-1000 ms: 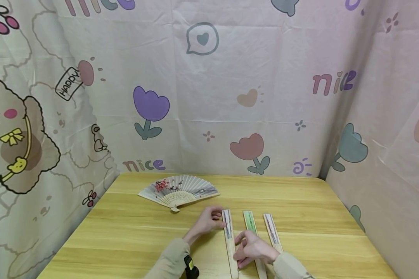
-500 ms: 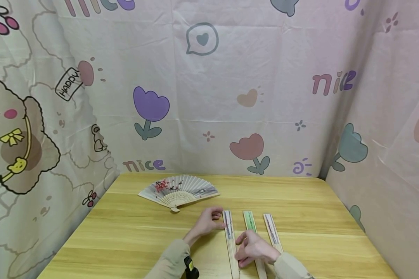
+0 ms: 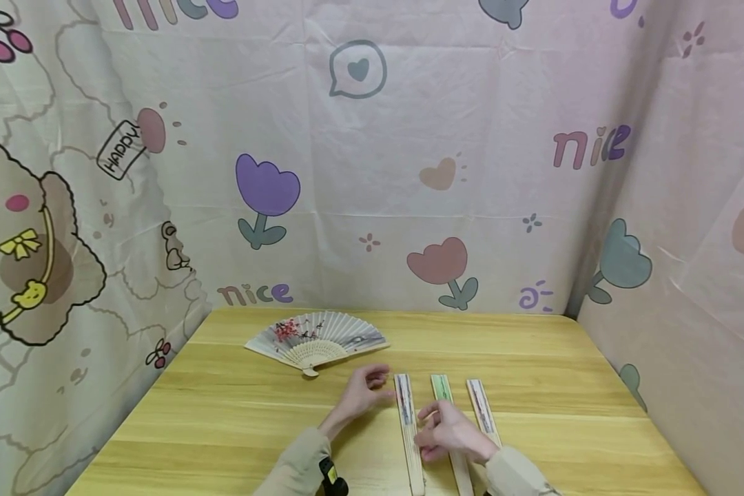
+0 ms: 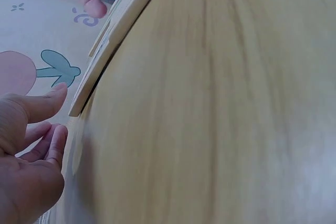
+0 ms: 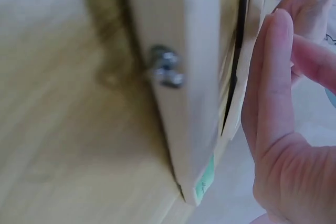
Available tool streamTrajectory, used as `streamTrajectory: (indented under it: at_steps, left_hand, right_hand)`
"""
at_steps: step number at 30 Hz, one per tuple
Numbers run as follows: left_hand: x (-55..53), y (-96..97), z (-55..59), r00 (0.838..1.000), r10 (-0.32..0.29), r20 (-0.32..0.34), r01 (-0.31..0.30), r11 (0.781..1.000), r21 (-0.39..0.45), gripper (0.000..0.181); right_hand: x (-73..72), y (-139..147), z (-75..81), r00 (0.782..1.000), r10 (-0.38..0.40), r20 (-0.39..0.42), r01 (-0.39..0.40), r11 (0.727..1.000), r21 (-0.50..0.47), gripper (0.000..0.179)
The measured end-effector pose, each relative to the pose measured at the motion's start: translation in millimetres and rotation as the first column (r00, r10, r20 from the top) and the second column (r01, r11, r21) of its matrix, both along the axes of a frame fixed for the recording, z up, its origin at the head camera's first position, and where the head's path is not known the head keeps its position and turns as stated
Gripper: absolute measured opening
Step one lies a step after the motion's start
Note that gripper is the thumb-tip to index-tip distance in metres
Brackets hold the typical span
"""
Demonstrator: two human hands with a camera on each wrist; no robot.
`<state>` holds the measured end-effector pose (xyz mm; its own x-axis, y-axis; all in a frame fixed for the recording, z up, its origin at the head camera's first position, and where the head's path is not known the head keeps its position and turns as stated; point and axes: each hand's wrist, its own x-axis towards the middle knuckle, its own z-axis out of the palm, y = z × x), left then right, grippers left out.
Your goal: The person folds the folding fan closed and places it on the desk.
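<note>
My left hand [image 3: 361, 394] hovers beside the far end of the leftmost folded fan [image 3: 410, 441], loosely bent and holding nothing. The left wrist view shows a small gap between those fingers and the tip of the fan [image 4: 113, 40]. Over the middle folded fan, which has a green printed end [image 3: 441, 387], is my right hand [image 3: 451, 432]. Its fingers point toward the leftmost fan and grip nothing; whether they touch it I cannot tell. Partly behind my right wrist lies a third folded fan [image 3: 482, 406]. A metal rivet [image 5: 168, 66] shows on the middle fan in the right wrist view.
Farther back on the left lies a spread fan [image 3: 319, 341] with red blossoms painted on it. The wooden table [image 3: 223, 406] ends at a printed cloth backdrop [image 3: 359, 172], with cloth on both sides too.
My left hand has drawn slightly left, away from the leftmost fan's end. My right hand has risen a little along that fan. The fans have stayed nearly in place.
</note>
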<state>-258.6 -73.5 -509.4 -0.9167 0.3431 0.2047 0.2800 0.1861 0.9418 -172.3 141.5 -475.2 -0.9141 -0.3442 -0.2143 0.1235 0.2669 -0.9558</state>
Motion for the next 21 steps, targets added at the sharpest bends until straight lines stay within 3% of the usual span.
streamTrajectory:
  at_steps: [8, 14, 21]
  left_hand:
    - [2.0, -3.7, 2.1, 0.997, 0.031, 0.065, -0.035, 0.998, 0.049, 0.054]
    - [4.8, -9.0, 1.3, 0.997, 0.041, 0.067, -0.049, 0.993, 0.11, 0.052]
    - [1.5, -19.9, 1.8, 0.987, 0.133, 0.085, -0.149, 0.966, 0.213, 0.045]
  right_hand:
    - [-6.4, -5.3, 6.7, 1.0, 0.001, -0.019, -0.001, 0.999, -0.032, 0.05]
    - [-12.1, -13.5, 10.2, 1.0, 0.0, -0.031, -0.002, 0.998, -0.065, 0.052]
    - [-22.0, -29.3, 9.8, 0.998, -0.047, -0.042, 0.042, 0.993, -0.115, 0.054]
